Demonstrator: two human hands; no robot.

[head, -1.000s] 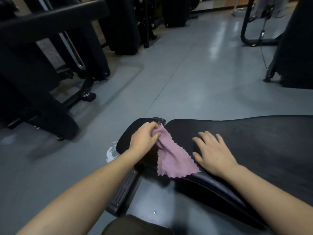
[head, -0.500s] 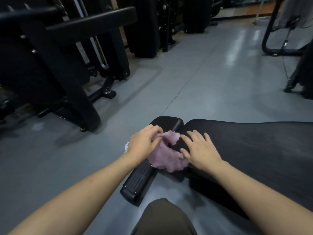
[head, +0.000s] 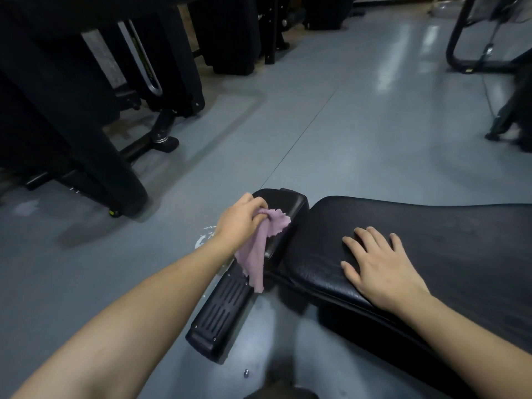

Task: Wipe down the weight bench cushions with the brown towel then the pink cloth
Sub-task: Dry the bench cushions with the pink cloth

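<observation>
My left hand grips the pink cloth at its top edge, over the small black seat cushion at the bench's end. The cloth hangs down along that cushion's near side. My right hand lies flat, fingers spread, on the large black back cushion, near its left end. A narrow gap separates the two cushions. No brown towel is in view.
The bench's black ribbed foot plate juts toward me below the cloth. A black gym machine frame stands on the grey floor at the left. More machine bases sit at the far right. A white scuff marks the floor by my left wrist.
My left hand has carried the pink cloth left from the gap between the cushions onto the small seat cushion, where it now hangs. My right hand let go of it and lies flat further right.
</observation>
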